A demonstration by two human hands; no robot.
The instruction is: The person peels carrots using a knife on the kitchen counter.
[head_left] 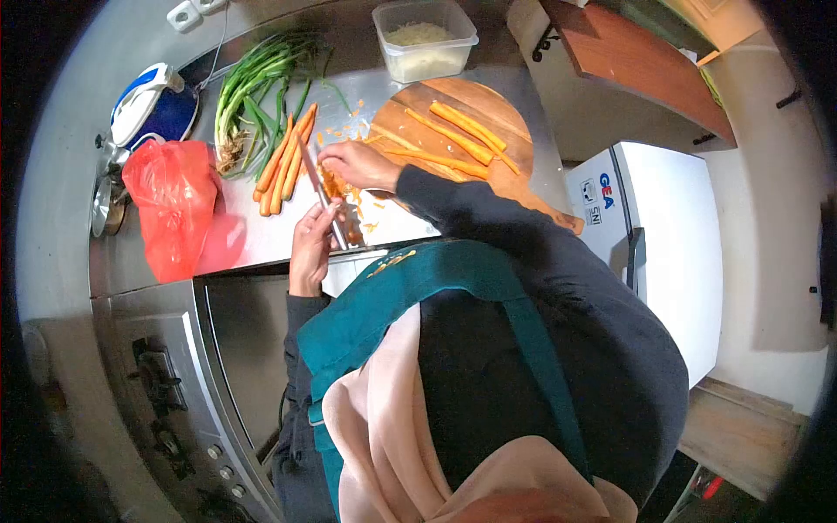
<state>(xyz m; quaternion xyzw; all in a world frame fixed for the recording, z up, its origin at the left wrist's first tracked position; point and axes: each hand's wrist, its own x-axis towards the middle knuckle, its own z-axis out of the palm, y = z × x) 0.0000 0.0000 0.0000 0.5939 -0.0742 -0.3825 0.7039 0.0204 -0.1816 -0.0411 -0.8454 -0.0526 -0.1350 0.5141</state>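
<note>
My left hand (312, 240) is closed around the lower end of a knife (311, 170), whose blade points up and away from me. Just right of the blade is my right hand (357, 166), its fingers curled together; what they pinch is too small to make out. Orange peelings (351, 202) lie on the steel counter beneath and beside both hands. Several whole carrots (283, 170) are bunched left of the knife. On the round wooden board (514, 109) to the right rest several peeled carrots (462, 132).
Green onions (253, 100) lie at the back left, near a red plastic bag (172, 205) and a blue-white appliance (157, 109). A clear container (425, 63) with pale contents stands behind the board. A white fridge (667, 253) is at the right, a stove (166, 375) at the lower left.
</note>
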